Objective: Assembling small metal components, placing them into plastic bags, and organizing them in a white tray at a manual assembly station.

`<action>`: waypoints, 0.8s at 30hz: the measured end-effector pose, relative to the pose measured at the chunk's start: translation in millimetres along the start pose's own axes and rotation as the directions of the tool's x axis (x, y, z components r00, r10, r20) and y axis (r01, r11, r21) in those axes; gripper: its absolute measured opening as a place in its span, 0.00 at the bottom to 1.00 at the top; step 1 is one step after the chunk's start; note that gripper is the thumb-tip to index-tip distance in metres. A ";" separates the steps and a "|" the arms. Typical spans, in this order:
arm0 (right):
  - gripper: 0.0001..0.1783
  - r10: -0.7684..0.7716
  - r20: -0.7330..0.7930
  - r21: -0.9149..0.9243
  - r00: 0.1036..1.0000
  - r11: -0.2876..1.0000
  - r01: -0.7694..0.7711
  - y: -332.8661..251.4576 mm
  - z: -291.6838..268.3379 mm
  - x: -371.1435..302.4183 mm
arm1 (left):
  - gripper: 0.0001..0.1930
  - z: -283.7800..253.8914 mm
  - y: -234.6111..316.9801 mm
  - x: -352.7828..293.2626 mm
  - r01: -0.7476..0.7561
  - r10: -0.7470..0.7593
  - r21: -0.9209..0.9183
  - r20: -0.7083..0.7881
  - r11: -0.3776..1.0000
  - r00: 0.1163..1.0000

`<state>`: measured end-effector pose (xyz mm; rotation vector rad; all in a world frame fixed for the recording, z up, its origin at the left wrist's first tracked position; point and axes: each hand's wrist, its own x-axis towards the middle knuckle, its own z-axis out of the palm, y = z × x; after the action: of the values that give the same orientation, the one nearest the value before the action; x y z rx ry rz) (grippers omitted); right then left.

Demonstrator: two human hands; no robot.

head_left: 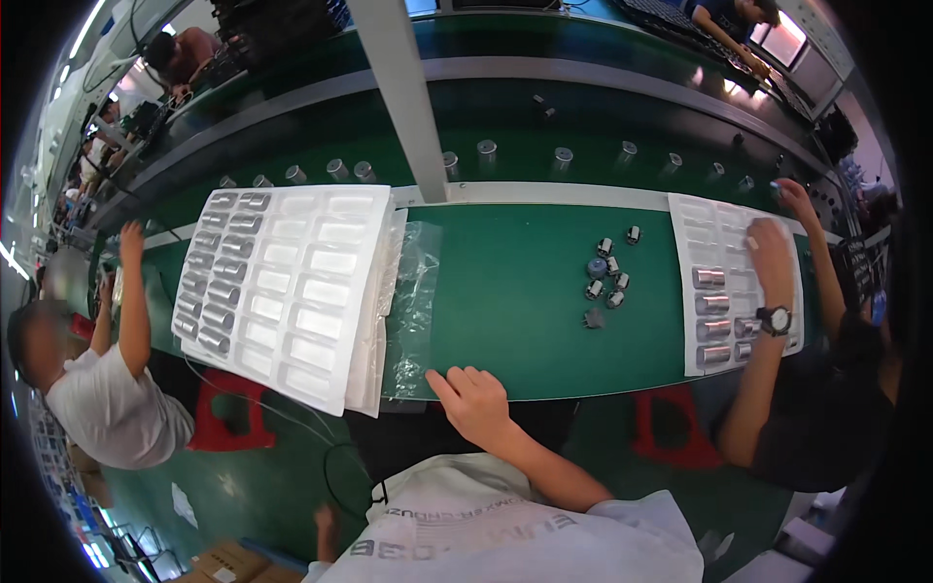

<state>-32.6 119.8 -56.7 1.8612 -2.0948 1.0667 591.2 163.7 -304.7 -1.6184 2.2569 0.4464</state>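
Observation:
My right hand (473,403) is at the near edge of the green worktable (515,301), its fingers curled in. One outstretched digit touches down by a clear plastic bag (413,301); whatever may be under the palm is hidden. Low on the left, off the table, hangs my left hand (326,530), small and blurred, fingers unclear. Left of the bag lies a white moulded tray (335,277), stacked on others, with silver metal cylinders (224,269) in its left columns. Several small dark-and-silver cylindrical parts (613,264) stand grouped right of centre, beside a small grey piece (593,318).
At right, a co-worker's hand (771,257) reaches over another white tray (688,291) partly filled with cylinders. Beyond a pale rail (544,192), several cylinders (564,158) stand in a row on a green surface. A white post (398,87) rises there. Another person (117,398) sits left.

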 end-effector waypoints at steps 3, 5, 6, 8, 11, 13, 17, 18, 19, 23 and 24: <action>0.16 -0.021 0.065 -0.063 0.998 0.998 0.025 1.1 -0.1 0.7 | 0.17 -20.9 -29.6 36.0 -0.031 0.032 -0.029 0.031 0.999 0.999; 0.15 -0.011 0.058 -0.068 0.998 0.998 0.015 -2.0 -3.8 6.3 | 0.17 -30.0 -43.4 71.9 -0.051 0.055 -0.075 0.062 0.996 0.997; 0.15 -0.030 0.063 -0.058 0.998 0.998 0.033 -1.1 -5.0 7.8 | 0.17 -32.8 -44.1 89.6 -0.061 0.070 -0.103 0.083 0.993 0.994; 0.15 0.008 0.100 -0.102 0.995 0.995 0.002 0.9 -5.0 3.4 | 0.17 -39.9 -35.9 117.6 -0.076 0.099 -0.163 0.137 0.984 0.986; 0.18 -0.013 0.083 -0.034 0.996 0.999 0.016 6.0 -8.7 11.7 | 0.17 -48.8 -26.2 155.9 -0.040 0.087 -0.248 0.180 0.968 0.980; 0.18 -0.024 0.179 -0.057 0.984 0.998 0.035 4.9 -13.3 10.4 | 0.18 -59.8 -8.0 187.4 -0.006 0.070 -0.307 0.198 0.952 0.978; 0.17 0.034 0.141 -0.077 0.989 0.997 -0.024 -5.0 -12.6 16.0 | 0.18 -86.3 17.1 244.7 0.072 0.022 -0.403 0.225 0.912 0.974; 0.16 0.067 0.136 -0.071 0.988 0.996 -0.057 -8.9 -12.2 17.0 | 0.18 -91.0 23.1 258.1 0.092 0.008 -0.429 0.226 0.899 0.974; 0.16 0.096 0.153 -0.066 0.984 0.994 -0.087 -10.5 -12.8 16.2 | 0.18 -96.7 35.4 271.7 0.107 0.003 -0.456 0.234 0.884 0.972; 0.20 0.136 0.064 -0.067 0.989 0.989 -0.132 -14.2 -14.3 12.1 | 0.18 -120.8 62.5 317.6 0.145 0.000 -0.539 0.260 0.830 0.965; 0.20 0.179 0.069 -0.100 0.981 0.980 -0.172 -13.6 -3.0 9.0 | 0.18 -125.4 78.4 336.8 0.154 0.026 -0.550 0.304 0.821 0.952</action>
<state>-23.2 114.5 -44.1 1.7281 -2.3474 0.9248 404.8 -152.0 -334.4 -1.7244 1.9257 1.3608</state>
